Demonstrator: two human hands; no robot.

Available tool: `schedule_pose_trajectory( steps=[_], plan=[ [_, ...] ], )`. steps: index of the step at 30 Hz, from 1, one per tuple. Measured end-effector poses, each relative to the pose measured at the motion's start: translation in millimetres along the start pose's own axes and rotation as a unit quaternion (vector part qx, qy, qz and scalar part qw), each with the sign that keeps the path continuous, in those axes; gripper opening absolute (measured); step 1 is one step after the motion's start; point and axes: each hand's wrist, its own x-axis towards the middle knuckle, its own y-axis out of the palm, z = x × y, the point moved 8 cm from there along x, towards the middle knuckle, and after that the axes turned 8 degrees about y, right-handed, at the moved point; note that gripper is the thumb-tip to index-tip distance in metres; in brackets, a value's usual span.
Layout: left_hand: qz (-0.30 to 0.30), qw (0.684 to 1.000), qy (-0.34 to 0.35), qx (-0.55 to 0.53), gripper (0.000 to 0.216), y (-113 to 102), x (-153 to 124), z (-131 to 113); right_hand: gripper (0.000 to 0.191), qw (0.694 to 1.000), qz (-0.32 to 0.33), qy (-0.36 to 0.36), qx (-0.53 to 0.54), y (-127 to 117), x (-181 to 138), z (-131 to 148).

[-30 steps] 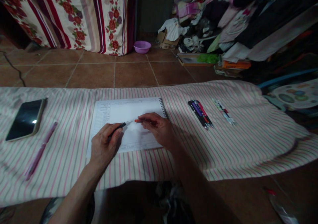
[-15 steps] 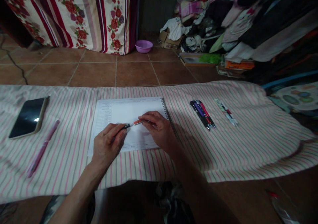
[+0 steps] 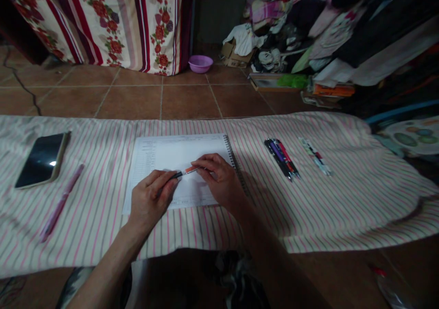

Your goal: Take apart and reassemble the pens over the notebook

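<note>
Both hands are over an open spiral notebook (image 3: 185, 151) with a blank white page. My left hand (image 3: 151, 197) pinches a black pen part (image 3: 177, 175) between thumb and fingers. Opposite it, my right hand (image 3: 221, 178) grips a thin orange and silver pen piece (image 3: 190, 169), mostly covered by its fingers. The ends of the two pieces meet in a line above the page; whether they are joined I cannot tell. To the right of the notebook lies a group of pens (image 3: 281, 159), black, purple and red.
A striped cloth (image 3: 343, 199) covers the table. On the left rest a phone (image 3: 41, 160) and a pink-purple pen (image 3: 61, 204). Slim patterned pens (image 3: 314, 157) lie at the right. Beyond, a purple basin (image 3: 200, 64) stands on the tiled floor near a floral curtain (image 3: 120, 25).
The black part and the orange piece have come closer, narrowing the gap between their ends. My hands otherwise keep nearly the same place, and the view has shifted slightly.
</note>
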Motion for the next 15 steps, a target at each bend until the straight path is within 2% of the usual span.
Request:
schedule_pose_trajectory(
  steps=[15],
  plan=[
    [0.002,0.999,0.025,0.024,0.019,2.3,-1.8,-1.1,0.021,0.999,0.004,-0.020,-0.040,3.9,-2.1,3.0]
  ],
)
